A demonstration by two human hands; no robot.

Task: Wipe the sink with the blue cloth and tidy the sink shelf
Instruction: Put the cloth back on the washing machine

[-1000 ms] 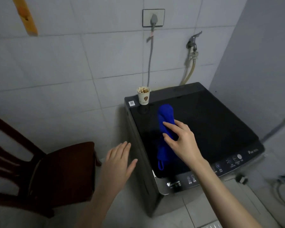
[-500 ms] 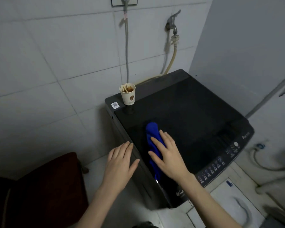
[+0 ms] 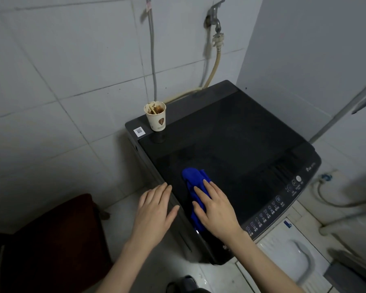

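A blue cloth lies crumpled on the near left part of a black washing machine lid. My right hand lies flat on the cloth with fingers straight, pressing it onto the lid. My left hand hovers open just left of the machine's left edge, fingers spread, holding nothing. No sink or sink shelf is in view.
A used paper cup with brown residue stands on the machine's far left corner. A tap with a hose and a grey cable hang on the tiled wall. A dark red chair seat stands at lower left. A squat toilet is at lower right.
My right hand drew the cloth toward the lid's near edge and went from pinching it to lying flat on it. The view came closer and tilted down.
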